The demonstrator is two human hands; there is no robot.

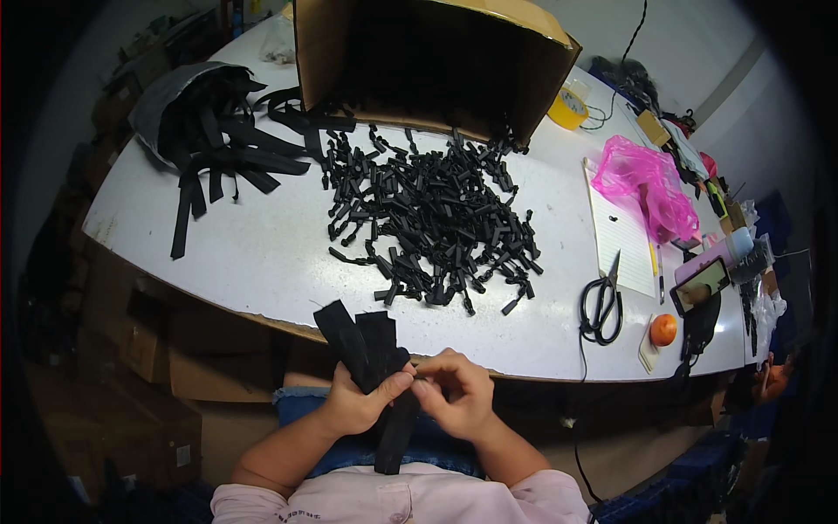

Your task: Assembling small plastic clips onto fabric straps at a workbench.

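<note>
Saw a white counter (271,266) across most of the scene, with a box (318,74) tipped on its side at the far edge, mouth turned near. Found a broad pile (445,218) of small black pieces in front of that mouth; could not tell finished work from waiting stock there, nor see into the dark interior. Noted a grey bag (159,109) at far left, spilling loose straps (262,140); judged these as work left, well apart from both hands. Placed the held straps (397,432) at the near edge of the counter, clear of the pile. Judged the handling of these as underway, not done. Found the left hand (360,405) clamped on them, thumb pressed over. Made out the right hand (461,395) just beside, fingers bent, tips close together; could not tell whether pinching anything. Saw scissors (601,307) lying out of use at right, just beside a small red fruit (663,330).
</note>
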